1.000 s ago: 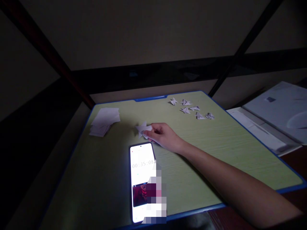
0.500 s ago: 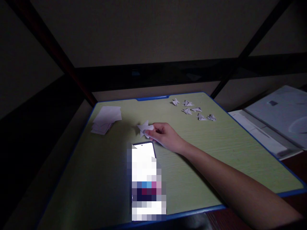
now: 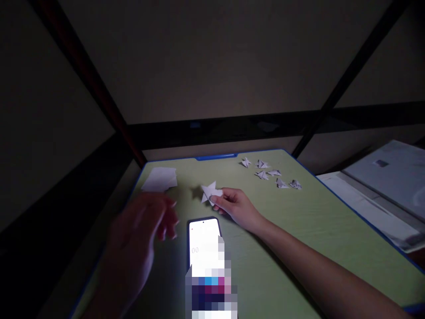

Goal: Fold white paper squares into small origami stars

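Note:
A white folded paper figure (image 3: 207, 192) with pointed, star-like tips is pinched between the thumb and fingers of my right hand (image 3: 239, 207), just above the table behind the phone. My left hand (image 3: 139, 237) is in the air at the left, slightly blurred, its fingers loosely bent and apart with nothing seen in them. It partly covers the near side of a stack of white paper sheets (image 3: 160, 178). Below the paper figure lies a lit phone (image 3: 203, 237), its lower part pixelated.
Several small folded paper figures (image 3: 262, 174) lie at the far right of the green, blue-edged table (image 3: 299, 239). Beyond its right edge sits a pale flat box (image 3: 392, 173). A wall with dark beams (image 3: 226, 135) stands behind.
My left hand has come into view from the lower left. My right hand still pinches the paper figure, which is turned a little. The whole view has shifted, with the table now lower.

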### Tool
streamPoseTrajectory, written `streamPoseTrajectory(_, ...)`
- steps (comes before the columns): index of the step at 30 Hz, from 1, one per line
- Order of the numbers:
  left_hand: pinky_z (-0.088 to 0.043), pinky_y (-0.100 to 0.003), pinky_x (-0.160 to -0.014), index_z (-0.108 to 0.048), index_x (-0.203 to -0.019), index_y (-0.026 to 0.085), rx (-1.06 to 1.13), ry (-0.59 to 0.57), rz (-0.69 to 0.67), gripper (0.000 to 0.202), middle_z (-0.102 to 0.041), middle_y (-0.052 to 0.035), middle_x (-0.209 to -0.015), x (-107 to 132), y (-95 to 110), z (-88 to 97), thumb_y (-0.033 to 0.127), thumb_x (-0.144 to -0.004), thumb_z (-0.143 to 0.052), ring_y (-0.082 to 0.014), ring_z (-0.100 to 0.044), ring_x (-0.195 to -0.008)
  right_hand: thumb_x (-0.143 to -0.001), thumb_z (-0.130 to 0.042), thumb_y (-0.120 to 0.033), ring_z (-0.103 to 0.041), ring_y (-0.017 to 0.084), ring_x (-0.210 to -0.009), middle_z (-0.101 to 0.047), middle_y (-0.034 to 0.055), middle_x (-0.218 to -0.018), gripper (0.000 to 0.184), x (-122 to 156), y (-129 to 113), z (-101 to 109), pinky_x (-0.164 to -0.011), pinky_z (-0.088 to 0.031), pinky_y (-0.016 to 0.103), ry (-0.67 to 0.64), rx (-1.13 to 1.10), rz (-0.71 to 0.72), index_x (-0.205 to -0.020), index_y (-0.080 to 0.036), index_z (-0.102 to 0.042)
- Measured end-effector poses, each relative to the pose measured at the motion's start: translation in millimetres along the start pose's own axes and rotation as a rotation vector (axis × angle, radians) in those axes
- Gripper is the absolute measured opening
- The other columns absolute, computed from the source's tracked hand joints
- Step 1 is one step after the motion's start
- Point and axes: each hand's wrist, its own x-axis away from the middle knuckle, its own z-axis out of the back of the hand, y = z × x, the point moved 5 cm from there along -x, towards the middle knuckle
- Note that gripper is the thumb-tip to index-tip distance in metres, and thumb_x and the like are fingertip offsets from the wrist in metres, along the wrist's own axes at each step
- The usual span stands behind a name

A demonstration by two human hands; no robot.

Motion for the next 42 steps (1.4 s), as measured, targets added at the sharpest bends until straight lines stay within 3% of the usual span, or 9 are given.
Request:
streamPoseTrajectory(3,-0.046,-0.024,-0.056,-0.060,-0.096,0.016,-0.193,-0.070,0.103,0.028,-0.063,-0.0036,-0.079,-38,-18,-24.6,0.041,-0.088,-0.052,-0.0136,-0.058,-0.065,-0.075,-0.066,-0.051,-0.044,0.008,-0.051,-0.055,-0.0016,-0.060,0.038,0,2,1,-0.052,-0.033,0.024,0.017,-0.018,0.000,-0.071,-0.013,-0.060)
streamPoseTrajectory(5,-0.048,-0.026,-0.063,-0.060,-0.101,0.016,-0.235,-0.136,0.123,0.032,-0.065,-0.0051,-0.087,-50,-33,-40.5,0.043,-0.087,-0.052,-0.0160,-0.060,-0.074,-0.075,-0.066,-0.050,-0.042,0.007,-0.051,-0.054,-0.0023,-0.059,0.037,0,3,1,-0.052,-0.031,0.024,0.008,-0.035,0.012,-0.070,-0.013,-0.060)
streamPoseTrajectory(8,-0.046,-0.026,-0.063,-0.062,-0.093,0.015,-0.165,-0.204,0.168,0.029,-0.066,-0.0043,-0.086,-52,-48,-57.9,0.041,-0.085,-0.052,-0.0147,-0.059,-0.070,-0.076,-0.067,-0.048,-0.039,0.007,-0.050,-0.050,-0.0033,-0.056,0.037,1,2,-2,-0.050,-0.027,0.024,-0.017,-0.057,0.034,-0.068,-0.013,-0.059)
streamPoseTrajectory(11,-0.043,-0.023,-0.056,-0.061,-0.083,0.014,-0.074,-0.220,0.198,0.023,-0.063,-0.0014,-0.071,-49,-49,-65.0,0.035,-0.082,-0.053,-0.0121,-0.055,-0.060,-0.077,-0.066,-0.049,-0.037,0.008,-0.050,-0.049,-0.0037,-0.056,0.037,4,-2,-5,-0.050,-0.027,0.024,-0.038,-0.062,0.051,-0.067,-0.014,-0.058)
streamPoseTrajectory(15,-0.041,-0.020,-0.052,-0.057,-0.068,0.015,0.009,-0.232,0.198,0.020,-0.057,0.0016,-0.059,-49,-46,-65.3,0.032,-0.078,-0.055,-0.0098,-0.052,-0.054,-0.078,-0.065,-0.048,-0.039,0.008,-0.053,-0.048,-0.0035,-0.058,0.037,7,-8,-10,-0.052,-0.028,0.024,-0.088,-0.054,0.063,-0.069,-0.014,-0.056)
streamPoseTrajectory(23,-0.039,-0.021,-0.054,-0.049,-0.068,0.015,0.006,-0.182,0.070,0.022,-0.054,0.0028,-0.056,-51,-62,-61.4,0.031,-0.084,-0.049,-0.0095,-0.051,-0.053,-0.082,-0.061,-0.042,-0.037,0.008,-0.054,-0.047,-0.0029,-0.062,0.030,5,-7,-7,-0.051,-0.024,0.025,-0.193,-0.001,0.023,-0.071,-0.015,-0.052)
streamPoseTrajectory(32,-0.041,-0.020,-0.052,-0.053,-0.073,0.014,0.049,-0.224,0.084,0.022,-0.056,0.0020,-0.057,-50,-54,-63.4,0.032,-0.083,-0.049,-0.0090,-0.052,-0.052,-0.080,-0.062,-0.041,-0.041,0.009,-0.053,-0.052,-0.0010,-0.060,0.028,8,-11,-3,-0.053,-0.027,0.026,-0.064,-0.047,0.058,-0.070,-0.014,-0.058)
streamPoseTrajectory(36,-0.044,-0.019,-0.050,-0.057,-0.074,0.012,0.060,-0.286,0.167,0.024,-0.059,-0.0001,-0.063,-46,-53,-67.8,0.035,-0.081,-0.052,-0.0089,-0.056,-0.053,-0.079,-0.065,-0.040,-0.044,0.009,-0.055,-0.057,0.0003,-0.063,0.027,7,-14,2,-0.053,-0.029,0.027,0.014,-0.075,0.090,-0.071,-0.015,-0.060)
streamPoseTrajectory(42,-0.044,-0.017,-0.047,-0.060,-0.071,0.011,0.071,-0.290,0.147,0.020,-0.060,-0.0008,-0.061,-44,-49,-68.4,0.028,-0.080,-0.054,-0.0073,-0.055,-0.049,-0.081,-0.065,-0.041,-0.046,0.009,-0.056,-0.054,-0.0012,-0.060,0.026,9,-12,2,-0.054,-0.029,0.027,0.007,-0.057,0.090,-0.072,-0.016,-0.063)
